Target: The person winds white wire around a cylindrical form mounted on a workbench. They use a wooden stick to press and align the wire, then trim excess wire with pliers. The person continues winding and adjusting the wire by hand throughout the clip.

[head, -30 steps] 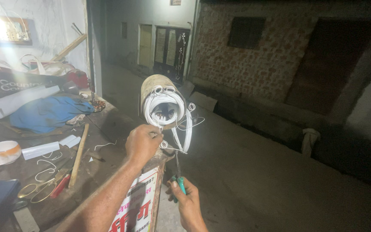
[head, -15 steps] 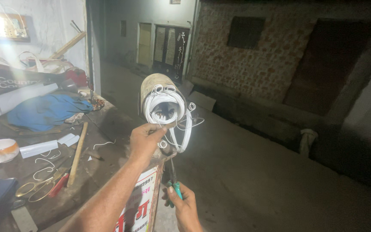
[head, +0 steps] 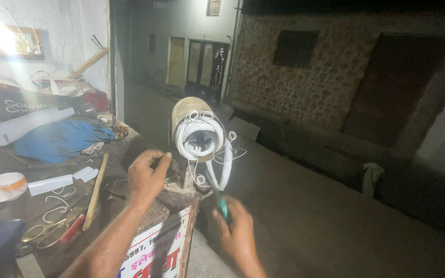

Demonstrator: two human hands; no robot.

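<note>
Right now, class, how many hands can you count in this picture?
2. The left hand is raised by the workbench edge, close to the cylinder wrapped in white wire. The right hand is lower, holding a green-handled tool. No other hands show.

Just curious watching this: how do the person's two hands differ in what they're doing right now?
The left hand is raised near the workbench edge, pinching something thin; the right hand sits lower, off the bench, gripping a green-handled tool. Both are close below the white wire coil.
</note>
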